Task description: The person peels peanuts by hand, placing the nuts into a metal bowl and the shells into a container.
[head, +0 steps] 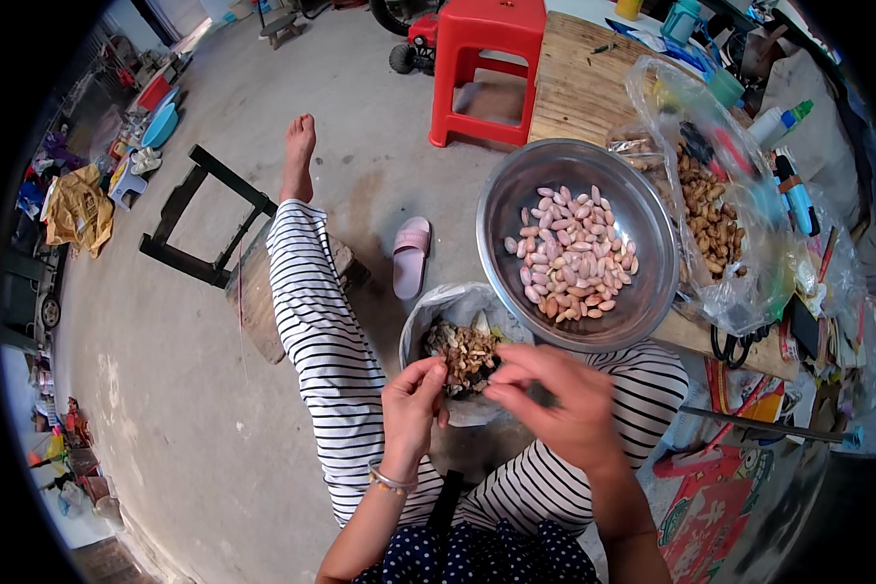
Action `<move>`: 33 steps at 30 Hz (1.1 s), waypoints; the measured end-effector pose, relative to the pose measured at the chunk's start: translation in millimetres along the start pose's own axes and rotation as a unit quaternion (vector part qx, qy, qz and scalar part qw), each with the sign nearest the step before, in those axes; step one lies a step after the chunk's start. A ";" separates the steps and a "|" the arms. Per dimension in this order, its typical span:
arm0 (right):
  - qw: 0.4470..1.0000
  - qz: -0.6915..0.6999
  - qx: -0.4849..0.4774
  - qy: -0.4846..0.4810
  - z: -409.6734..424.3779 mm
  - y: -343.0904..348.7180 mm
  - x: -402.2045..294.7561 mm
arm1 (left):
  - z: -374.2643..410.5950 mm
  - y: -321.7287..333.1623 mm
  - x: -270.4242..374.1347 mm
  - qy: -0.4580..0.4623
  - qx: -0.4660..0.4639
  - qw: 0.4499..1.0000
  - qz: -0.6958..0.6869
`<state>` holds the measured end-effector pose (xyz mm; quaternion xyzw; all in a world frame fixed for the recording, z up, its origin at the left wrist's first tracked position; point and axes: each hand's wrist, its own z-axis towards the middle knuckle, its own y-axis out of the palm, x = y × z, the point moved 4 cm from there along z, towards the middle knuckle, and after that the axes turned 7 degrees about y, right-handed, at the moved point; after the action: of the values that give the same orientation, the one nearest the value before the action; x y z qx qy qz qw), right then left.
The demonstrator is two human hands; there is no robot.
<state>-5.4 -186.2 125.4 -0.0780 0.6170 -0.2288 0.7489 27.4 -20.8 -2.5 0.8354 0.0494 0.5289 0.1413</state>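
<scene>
My left hand (415, 401) is over the near left rim of a lined bin (423, 314) that holds peanut shells (469, 354). Its thumb and fingertips are pinched together; whether something small is between them cannot be made out. My right hand (562, 401), slightly blurred, is at the bin's right side with thumb and fingers apart, and I see nothing in it. Beyond my right hand, a steel bowl (496, 233) of shelled pink peanuts (577, 252) sits tilted by the wooden table's edge. A clear plastic bag (744, 292) with unshelled peanuts (708, 212) lies right of the bowl.
A red plastic stool (493, 29) stands beside the wooden table (577, 73). One pink slipper (411, 259) lies on the floor beyond the bin. Left of my outstretched leg is a low wooden seat (255, 306) with a dark frame (182, 212). Bottles and bags crowd the table's right side.
</scene>
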 end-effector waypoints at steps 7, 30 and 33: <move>0.997 -0.068 -0.012 0.028 -9.4 53.7 68.8 | 16.3 -8.1 -17.8 -0.038 -0.054 0.997 0.041; 0.984 0.092 -0.108 0.112 -15.6 88.2 81.9 | 7.1 -2.7 -13.6 -0.081 -0.140 0.960 -0.229; 0.935 0.248 -0.126 0.220 -18.7 91.8 87.0 | 6.2 -14.2 -11.4 -0.052 -0.133 0.979 -0.146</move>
<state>10.9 -140.2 7.2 0.0364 0.7897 0.0327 0.6115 28.9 -10.9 -19.0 0.8191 0.0927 0.4601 0.3298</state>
